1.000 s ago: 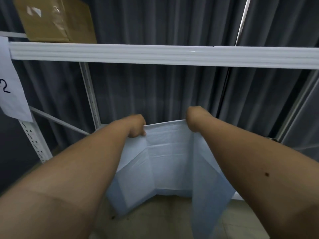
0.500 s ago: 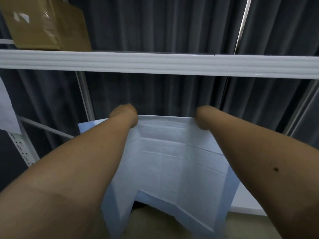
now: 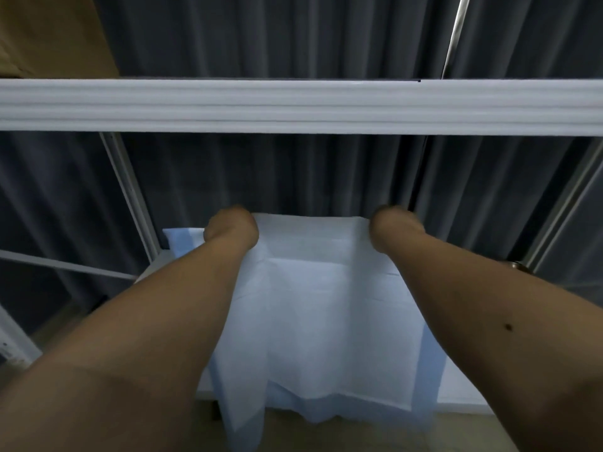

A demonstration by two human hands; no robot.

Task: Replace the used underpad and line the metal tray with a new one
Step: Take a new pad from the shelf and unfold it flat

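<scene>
A pale blue-and-white underpad (image 3: 326, 308) is spread out below the shelf beam, its far edge stretched between my hands. My left hand (image 3: 232, 230) grips that far edge on the left, and my right hand (image 3: 393, 230) grips it on the right. The pad's near part hangs over the front of the white metal tray (image 3: 463, 401), with a blue border showing at the left corner and right side. Most of the tray is hidden under the pad and my forearms.
A white shelf beam (image 3: 300, 107) crosses the view above my hands. A cardboard box (image 3: 49, 34) sits on it at top left. Dark curtains (image 3: 293, 177) hang behind, with white rack uprights (image 3: 130, 197) at left and right. Bare floor (image 3: 359, 435) shows below.
My hands have moved apart and forward, opening the folded pad wider. The pad now lies flatter over the tray, with less of it dangling.
</scene>
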